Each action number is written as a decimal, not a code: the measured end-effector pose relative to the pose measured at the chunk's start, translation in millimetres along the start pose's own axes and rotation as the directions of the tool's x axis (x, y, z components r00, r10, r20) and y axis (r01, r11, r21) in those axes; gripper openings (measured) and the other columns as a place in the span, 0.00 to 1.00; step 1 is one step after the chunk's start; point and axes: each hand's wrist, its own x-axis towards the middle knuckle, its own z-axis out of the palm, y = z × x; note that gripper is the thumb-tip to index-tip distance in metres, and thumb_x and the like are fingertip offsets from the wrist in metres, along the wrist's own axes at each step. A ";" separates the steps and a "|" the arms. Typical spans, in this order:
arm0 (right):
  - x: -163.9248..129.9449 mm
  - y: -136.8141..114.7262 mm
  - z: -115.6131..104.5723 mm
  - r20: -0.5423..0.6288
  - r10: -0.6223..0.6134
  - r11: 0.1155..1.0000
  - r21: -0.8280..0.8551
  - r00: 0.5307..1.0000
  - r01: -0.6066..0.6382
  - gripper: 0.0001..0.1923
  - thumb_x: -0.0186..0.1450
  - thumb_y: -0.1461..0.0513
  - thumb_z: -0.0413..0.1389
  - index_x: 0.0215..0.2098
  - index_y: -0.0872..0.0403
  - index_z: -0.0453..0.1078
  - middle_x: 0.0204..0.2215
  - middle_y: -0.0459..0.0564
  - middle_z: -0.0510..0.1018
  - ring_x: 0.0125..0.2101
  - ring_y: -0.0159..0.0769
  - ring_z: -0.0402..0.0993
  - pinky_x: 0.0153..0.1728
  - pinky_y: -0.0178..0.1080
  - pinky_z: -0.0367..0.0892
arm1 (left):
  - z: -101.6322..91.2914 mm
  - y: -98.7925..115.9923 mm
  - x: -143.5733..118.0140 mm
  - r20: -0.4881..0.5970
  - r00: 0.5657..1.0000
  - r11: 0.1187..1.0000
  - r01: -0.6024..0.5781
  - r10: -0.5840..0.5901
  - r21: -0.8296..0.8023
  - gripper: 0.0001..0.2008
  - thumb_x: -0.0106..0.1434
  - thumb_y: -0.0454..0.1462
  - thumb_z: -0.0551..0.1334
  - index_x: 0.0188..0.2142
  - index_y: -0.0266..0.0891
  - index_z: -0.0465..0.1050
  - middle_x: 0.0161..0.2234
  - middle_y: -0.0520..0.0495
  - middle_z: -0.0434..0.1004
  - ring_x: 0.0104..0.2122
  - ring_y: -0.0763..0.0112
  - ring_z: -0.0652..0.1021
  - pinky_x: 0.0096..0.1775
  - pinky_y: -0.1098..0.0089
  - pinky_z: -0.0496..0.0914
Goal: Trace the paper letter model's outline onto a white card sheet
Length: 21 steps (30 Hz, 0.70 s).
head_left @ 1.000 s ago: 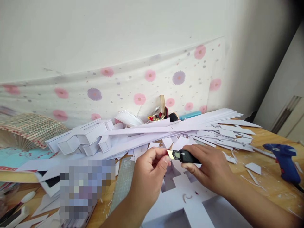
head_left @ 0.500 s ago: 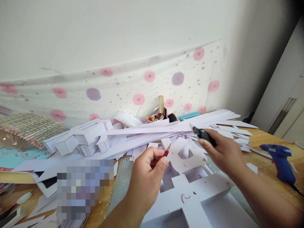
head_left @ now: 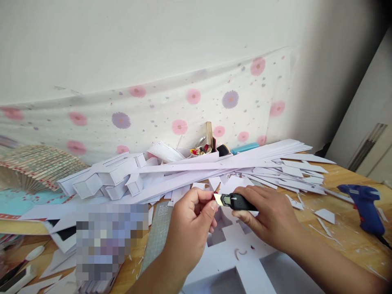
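My left hand (head_left: 194, 220) pinches a short red pencil (head_left: 217, 188), its bare wooden tip pointing up. My right hand (head_left: 269, 216) is wrapped round a black utility knife (head_left: 240, 201). The knife's blade (head_left: 218, 199) points left and lies against the pencil, just by my left fingertips; whether it bites into the wood I cannot tell. Beneath both hands spreads a white foam-board model (head_left: 222, 261) with square openings. Curled pencil shavings (head_left: 239, 253) and a dark red chip rest on top of it.
A blue glue gun (head_left: 363, 208) lies at the right among board scraps (head_left: 325, 215). White strips (head_left: 196, 166) and a small folded board model (head_left: 113, 175) fill the back. A green cutting mat (head_left: 157, 228) shows under the model. A folding fan (head_left: 39, 167) stands at left.
My right hand has swung left and down, bringing the knife blade from the air onto the pencil. My left hand stays nearly in place with the pencil.
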 end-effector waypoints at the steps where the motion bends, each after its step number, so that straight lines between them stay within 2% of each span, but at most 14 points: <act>1: -0.1 -0.5 0.5 -0.006 -0.002 1.000 -0.011 1.000 0.002 0.20 0.67 0.46 0.46 0.40 0.51 0.68 0.24 0.45 0.72 0.25 0.35 0.67 0.26 0.36 0.53 | 0.0 -0.2 -0.2 -0.009 1.000 1.000 0.007 -0.007 0.017 0.09 0.58 0.42 0.61 0.34 0.38 0.69 0.20 0.55 0.68 0.20 0.78 0.69 0.22 0.78 0.65; 4: 1.7 2.5 -1.0 0.001 0.005 0.999 -0.050 1.000 -0.004 0.20 0.67 0.45 0.46 0.39 0.51 0.70 0.25 0.46 0.74 0.26 0.36 0.69 0.26 0.36 0.55 | 0.2 -0.4 -1.1 -0.021 1.000 0.998 0.018 -0.017 0.054 0.10 0.58 0.43 0.61 0.34 0.38 0.69 0.20 0.55 0.67 0.21 0.77 0.68 0.22 0.77 0.65; 6: 5.0 11.3 -6.6 -0.031 0.133 0.982 -0.129 0.991 -0.136 0.21 0.67 0.45 0.45 0.40 0.50 0.71 0.26 0.47 0.76 0.26 0.38 0.70 0.25 0.37 0.56 | 1.1 0.2 -2.1 -0.015 1.000 0.998 0.005 -0.005 0.056 0.09 0.58 0.42 0.61 0.34 0.38 0.70 0.20 0.55 0.66 0.21 0.77 0.68 0.23 0.77 0.64; 7: 6.9 17.6 -10.6 -0.072 0.245 0.949 -0.185 0.967 -0.254 0.21 0.67 0.45 0.45 0.41 0.49 0.71 0.26 0.48 0.76 0.25 0.39 0.71 0.24 0.37 0.56 | 1.8 0.6 -2.7 -0.015 1.000 0.998 -0.004 0.005 0.056 0.08 0.58 0.41 0.61 0.33 0.38 0.70 0.20 0.55 0.66 0.21 0.77 0.68 0.23 0.77 0.64; 9: 9.8 30.8 -18.8 -0.181 0.457 0.827 -0.272 0.871 -0.491 0.22 0.67 0.45 0.44 0.42 0.49 0.71 0.22 0.48 0.76 0.23 0.43 0.71 0.22 0.37 0.55 | 3.3 1.2 -3.0 -0.025 1.000 0.998 -0.017 0.019 0.057 0.07 0.58 0.40 0.60 0.32 0.38 0.70 0.20 0.55 0.67 0.21 0.77 0.68 0.23 0.76 0.64; 10: 10.4 35.9 -21.8 -0.222 0.512 0.777 -0.291 0.829 -0.558 0.22 0.67 0.45 0.44 0.42 0.49 0.71 0.21 0.47 0.75 0.23 0.44 0.71 0.21 0.37 0.54 | 3.8 1.2 -2.6 -0.034 0.999 0.998 -0.017 0.019 0.058 0.07 0.58 0.39 0.60 0.32 0.38 0.71 0.20 0.55 0.67 0.21 0.77 0.67 0.23 0.76 0.64; 11: 10.3 39.0 -23.4 -0.236 0.519 0.767 -0.297 0.822 -0.569 0.22 0.66 0.45 0.45 0.43 0.49 0.71 0.21 0.47 0.76 0.23 0.45 0.71 0.21 0.37 0.55 | 4.1 1.0 -1.8 -0.042 0.999 0.998 -0.011 0.014 0.059 0.07 0.57 0.39 0.60 0.32 0.38 0.70 0.21 0.55 0.67 0.21 0.77 0.68 0.23 0.76 0.64; 13: 8.1 37.7 -22.0 -0.192 0.399 0.860 -0.262 0.897 -0.439 0.21 0.66 0.45 0.46 0.43 0.49 0.71 0.26 0.48 0.78 0.26 0.43 0.73 0.22 0.37 0.57 | 3.8 0.3 0.6 -0.028 1.000 0.999 0.002 0.000 0.054 0.08 0.57 0.40 0.61 0.33 0.37 0.70 0.21 0.54 0.68 0.21 0.77 0.68 0.23 0.76 0.64; 15: 5.0 28.2 -15.9 -0.108 0.198 0.960 -0.178 0.974 -0.215 0.20 0.66 0.46 0.47 0.43 0.50 0.70 0.31 0.48 0.79 0.28 0.40 0.74 0.24 0.36 0.59 | 3.0 -0.2 2.6 -0.010 1.000 0.999 0.014 -0.013 0.038 0.09 0.57 0.41 0.61 0.34 0.37 0.70 0.21 0.54 0.68 0.21 0.77 0.68 0.22 0.77 0.63; 17: 2.7 16.2 -9.1 -0.029 0.056 0.995 -0.087 0.998 -0.058 0.19 0.67 0.47 0.47 0.42 0.51 0.70 0.30 0.47 0.78 0.28 0.37 0.73 0.26 0.36 0.59 | 2.2 0.0 3.1 -0.008 1.000 1.000 0.015 -0.015 0.011 0.10 0.57 0.41 0.61 0.35 0.37 0.70 0.20 0.54 0.68 0.20 0.78 0.67 0.22 0.77 0.62; 21: 1.0 3.9 -2.2 0.049 0.033 0.999 -0.027 0.998 -0.031 0.19 0.68 0.46 0.46 0.41 0.51 0.68 0.27 0.46 0.75 0.27 0.36 0.70 0.27 0.36 0.56 | 1.8 1.0 1.3 -0.015 1.000 1.000 0.002 -0.002 -0.019 0.09 0.59 0.41 0.60 0.36 0.37 0.70 0.23 0.53 0.69 0.22 0.78 0.67 0.22 0.78 0.62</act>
